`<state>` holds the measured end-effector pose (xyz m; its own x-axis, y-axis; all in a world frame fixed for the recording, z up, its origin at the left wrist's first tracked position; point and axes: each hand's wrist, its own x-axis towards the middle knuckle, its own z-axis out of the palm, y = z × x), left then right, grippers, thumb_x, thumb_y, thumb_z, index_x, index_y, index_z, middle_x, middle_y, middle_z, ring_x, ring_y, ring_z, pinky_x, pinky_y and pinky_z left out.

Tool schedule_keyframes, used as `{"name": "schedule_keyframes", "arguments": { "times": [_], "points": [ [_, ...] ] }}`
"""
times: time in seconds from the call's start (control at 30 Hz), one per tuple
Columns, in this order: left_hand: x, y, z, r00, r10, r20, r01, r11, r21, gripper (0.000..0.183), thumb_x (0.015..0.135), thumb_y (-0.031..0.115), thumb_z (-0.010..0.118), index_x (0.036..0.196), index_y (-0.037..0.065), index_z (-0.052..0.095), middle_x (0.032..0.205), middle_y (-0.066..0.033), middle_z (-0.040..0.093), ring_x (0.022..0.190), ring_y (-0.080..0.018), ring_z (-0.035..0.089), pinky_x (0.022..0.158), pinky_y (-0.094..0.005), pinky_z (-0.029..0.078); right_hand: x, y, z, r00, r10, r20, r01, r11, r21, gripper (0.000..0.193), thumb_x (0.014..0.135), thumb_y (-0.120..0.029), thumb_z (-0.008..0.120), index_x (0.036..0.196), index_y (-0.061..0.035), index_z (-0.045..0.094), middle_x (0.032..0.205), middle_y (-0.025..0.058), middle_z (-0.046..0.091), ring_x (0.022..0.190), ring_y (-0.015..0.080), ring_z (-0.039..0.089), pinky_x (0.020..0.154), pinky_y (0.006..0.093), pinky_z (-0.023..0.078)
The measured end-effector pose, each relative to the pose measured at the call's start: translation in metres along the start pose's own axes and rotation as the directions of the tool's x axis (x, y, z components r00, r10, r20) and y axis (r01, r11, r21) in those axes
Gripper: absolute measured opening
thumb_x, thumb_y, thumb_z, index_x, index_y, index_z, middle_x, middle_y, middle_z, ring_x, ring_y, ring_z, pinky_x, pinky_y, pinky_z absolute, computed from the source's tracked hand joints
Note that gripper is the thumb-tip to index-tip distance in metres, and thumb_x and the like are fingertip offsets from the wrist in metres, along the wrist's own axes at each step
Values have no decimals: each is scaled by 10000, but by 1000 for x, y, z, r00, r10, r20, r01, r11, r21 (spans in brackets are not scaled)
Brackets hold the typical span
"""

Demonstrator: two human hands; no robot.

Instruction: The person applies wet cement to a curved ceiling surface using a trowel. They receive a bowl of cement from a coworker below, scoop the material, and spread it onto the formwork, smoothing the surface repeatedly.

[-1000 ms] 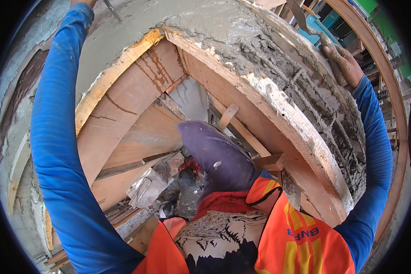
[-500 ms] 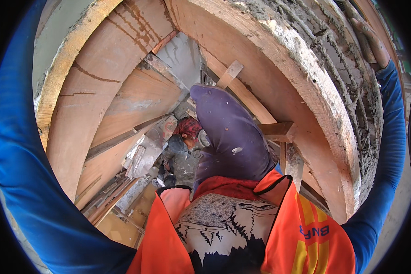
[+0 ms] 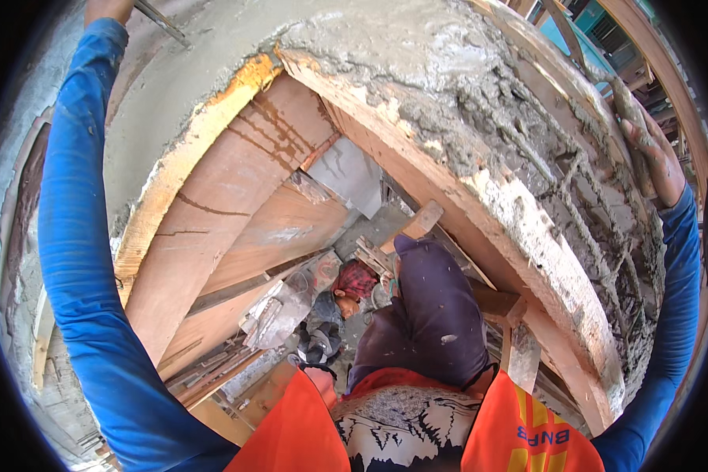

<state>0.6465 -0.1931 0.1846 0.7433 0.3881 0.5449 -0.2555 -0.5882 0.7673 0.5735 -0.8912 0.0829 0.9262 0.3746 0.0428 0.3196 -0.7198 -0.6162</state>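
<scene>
At the top left edge, only the lower part of my left hand shows; its fingers are cut off. A thin metal rod sticks out close beside it, over wet grey concrete. My right hand is at the far right, closed around a cement-smeared bar along the outer edge of the formwork. Between my arms lies a wooden formwork opening, with a yellowish plank edge on its left and a cement-crusted plank on its right. Rebar coated in concrete lies inside my right arm.
Below, inside the opening, a person in a red checked head covering is bent down. My raised leg is in the opening near a wooden crosspiece. Loose timber strips lie lower left. A brown beam runs beyond my right hand.
The view has shifted, bringing more wet concrete into sight at the top. My left hand has come partly into view with the rod. My right hand stays at the outer edge.
</scene>
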Motion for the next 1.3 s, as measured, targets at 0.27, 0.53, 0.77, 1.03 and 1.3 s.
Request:
{"name": "schedule_keyframes", "arguments": {
  "times": [0.27,0.53,0.77,1.03,1.3],
  "points": [
    [-26,17,11,999,-8,-32,9,1000,21,342,985,182,407,1172,-75,533,885,-110,618,805,-227,650,779,-354,526,-23,-26,4,981,178,-77,-191,959,-211,661,940,-366,552,1440,22,363,1385,183,488,1300,237,449,1100,354,302],
    [-25,0,-22,986,-145,76,133,981,141,348,1030,212,329,1176,-72,469,1056,-155,586,1067,-300,602,1021,-421,468,-12,-51,10,952,305,0,-305,952,36,729,888,-357,641,1400,78,357,1326,249,494,1240,320,497,1066,383,360],
    [-21,-14,-18,983,-181,-18,172,892,419,358,1035,283,343,909,25,557,847,-50,569,753,-138,494,700,-279,413,9,-71,-3,880,411,238,-466,844,265,514,844,-176,676,1290,-32,465,1063,200,635,886,336,637,815,384,498],
    [-31,7,1,982,-182,-43,176,819,546,417,1041,314,337,830,9,527,816,-64,552,738,-183,480,701,-321,405,1,-67,5,912,385,143,-379,923,-65,594,823,-310,679,1307,-38,466,1087,240,628,944,420,613,858,464,486],
    [-35,3,-12,971,-234,-49,228,843,487,328,1042,290,360,880,38,493,827,-76,553,707,-159,463,641,-302,389,9,-71,-2,841,477,255,-490,872,-16,648,808,-340,676,1338,-42,451,955,253,668,934,432,632,872,479,493]
  ]
}}
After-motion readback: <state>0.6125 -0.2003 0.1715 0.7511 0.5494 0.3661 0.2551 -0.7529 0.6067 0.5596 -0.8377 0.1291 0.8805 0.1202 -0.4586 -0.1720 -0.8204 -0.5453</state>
